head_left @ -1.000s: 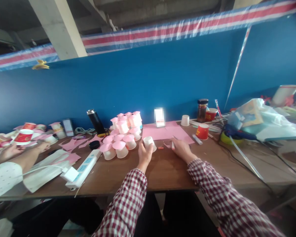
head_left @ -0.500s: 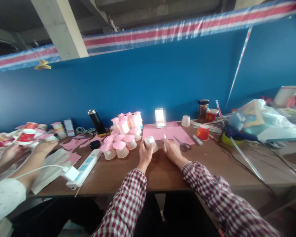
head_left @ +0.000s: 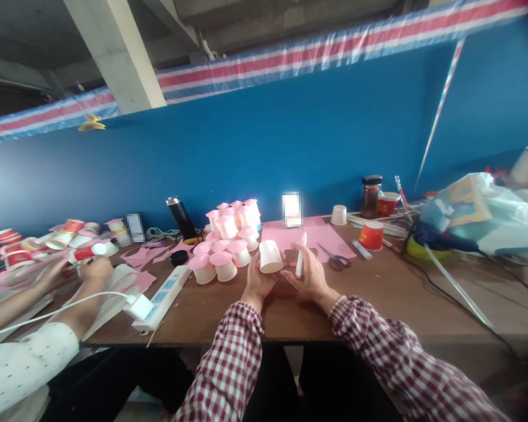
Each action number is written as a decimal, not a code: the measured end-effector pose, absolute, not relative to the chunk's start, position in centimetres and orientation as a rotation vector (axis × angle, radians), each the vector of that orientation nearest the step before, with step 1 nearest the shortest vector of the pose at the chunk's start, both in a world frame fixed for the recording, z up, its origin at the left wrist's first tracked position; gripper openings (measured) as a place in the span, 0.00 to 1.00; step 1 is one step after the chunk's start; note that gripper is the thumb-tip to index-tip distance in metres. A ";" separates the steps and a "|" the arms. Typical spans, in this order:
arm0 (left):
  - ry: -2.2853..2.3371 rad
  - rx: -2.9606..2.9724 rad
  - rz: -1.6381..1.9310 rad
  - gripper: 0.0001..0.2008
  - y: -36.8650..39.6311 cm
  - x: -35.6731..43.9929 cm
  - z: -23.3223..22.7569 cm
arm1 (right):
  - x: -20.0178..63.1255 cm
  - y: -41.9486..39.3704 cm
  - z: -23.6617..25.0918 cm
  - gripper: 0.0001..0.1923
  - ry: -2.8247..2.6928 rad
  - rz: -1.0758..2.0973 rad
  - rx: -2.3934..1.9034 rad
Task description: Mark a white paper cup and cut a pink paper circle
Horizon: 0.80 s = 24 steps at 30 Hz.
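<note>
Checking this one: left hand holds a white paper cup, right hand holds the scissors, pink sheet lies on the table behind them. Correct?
Not quite. In the head view the right hand holds a white marker pen, not the scissors, which lie untouched on the table beside it. The left hand does hold the white paper cup, with the pink sheet behind.

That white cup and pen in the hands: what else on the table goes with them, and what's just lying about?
In use:
left hand
white cup
right hand
pen
pink-topped cups
pink paper

Lying about:
scissors
power strip
black flask
jar
</note>
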<state>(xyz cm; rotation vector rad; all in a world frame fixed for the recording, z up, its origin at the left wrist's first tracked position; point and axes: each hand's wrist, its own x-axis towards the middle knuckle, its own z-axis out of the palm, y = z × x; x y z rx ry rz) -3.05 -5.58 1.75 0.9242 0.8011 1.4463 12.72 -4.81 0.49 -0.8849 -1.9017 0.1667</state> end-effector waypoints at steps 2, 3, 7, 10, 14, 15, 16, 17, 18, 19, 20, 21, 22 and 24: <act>0.725 0.816 1.439 0.26 -5.6 -3.3 1.9 | 12.6 -4.9 0.5 0.37 -1.906 0.142 -0.856; 0.704 0.784 1.443 0.26 -5.6 -3.3 1.9 | 12.6 -4.9 0.5 0.37 -1.917 0.124 -0.838; 0.664 0.768 1.483 0.25 -5.5 -3.2 1.8 | 12.1 -5.2 0.6 0.30 -1.949 0.077 -0.826; 0.628 0.744 1.538 0.21 -5.3 -3.1 1.3 | 11.9 -5.2 0.7 0.21 -1.942 0.090 -0.882; 0.634 0.760 1.537 0.19 -4.9 -2.8 0.7 | 11.9 -4.8 0.6 0.17 -1.961 0.127 -0.898; 0.634 0.772 1.538 0.19 -4.9 -2.6 0.7 | 11.9 -4.7 0.6 0.16 -1.962 0.139 -0.902; 0.630 0.787 1.544 0.19 -4.9 -2.5 0.7 | 11.9 -4.6 0.5 0.16 -1.958 0.152 -0.907; 0.624 0.804 1.551 0.20 -4.9 -2.3 0.7 | 11.9 -4.4 0.5 0.15 -1.950 0.165 -0.912; 0.617 0.821 1.558 0.21 -4.9 -2.2 0.7 | 11.9 -4.3 0.4 0.14 -1.936 0.178 -0.916; 0.611 0.835 1.562 0.21 -5.0 -2.1 0.8 | 12.0 -4.2 0.3 0.14 -1.918 0.192 -0.919; 0.607 0.846 1.561 0.22 -5.0 -2.0 0.8 | 12.0 -4.0 0.2 0.14 -1.896 0.205 -0.920; 0.605 0.853 1.559 0.21 -5.1 -1.9 0.8 | 12.1 -3.8 0.2 0.14 -1.871 0.219 -0.922; 0.606 0.855 1.556 0.21 -5.1 -1.9 0.8 | 12.1 -3.7 0.1 0.13 -1.844 0.235 -0.924; 0.611 0.849 1.552 0.21 -5.1 -1.9 0.7 | 12.3 -3.3 0.0 0.13 -1.792 0.267 -0.931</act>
